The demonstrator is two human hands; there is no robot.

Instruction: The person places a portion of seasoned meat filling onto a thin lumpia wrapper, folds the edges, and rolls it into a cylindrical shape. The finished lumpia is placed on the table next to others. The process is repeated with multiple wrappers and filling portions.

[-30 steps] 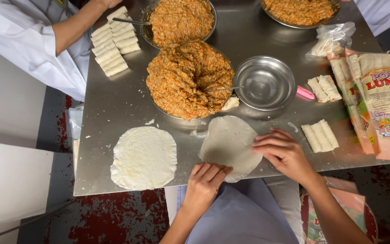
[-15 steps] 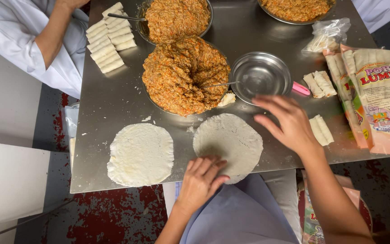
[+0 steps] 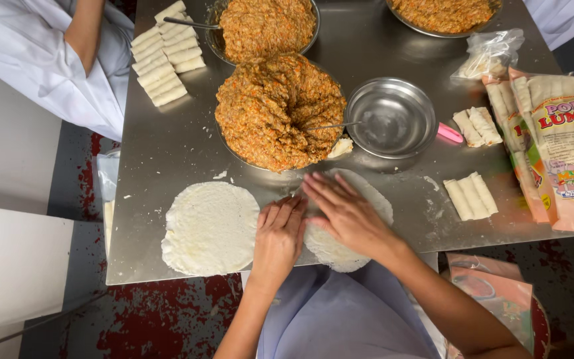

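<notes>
A thin round white wrapper [image 3: 367, 199] lies flat at the near edge of the steel table [image 3: 174, 146]. My right hand [image 3: 343, 213] rests palm down across it, fingers spread. My left hand [image 3: 279, 236] presses on its left edge, fingers together and flat. A stack of round wrappers [image 3: 208, 227] sits just to the left. Behind my hands stands a heaped bowl of orange minced filling [image 3: 279, 110] with a spoon in it.
An empty steel bowl [image 3: 390, 118] sits right of the filling. Rolled wrappers lie in small groups [image 3: 471, 195], [image 3: 476, 126] and in rows at far left [image 3: 166, 63]. Printed bags [image 3: 559, 139] lie at right. Two more filling bowls [image 3: 264, 23], [image 3: 443, 13]. A person's arm [image 3: 84, 30].
My right hand has come back from near the steel bowl and now lies flat on the wrapper. My left hand has slid up onto the wrapper's left edge.
</notes>
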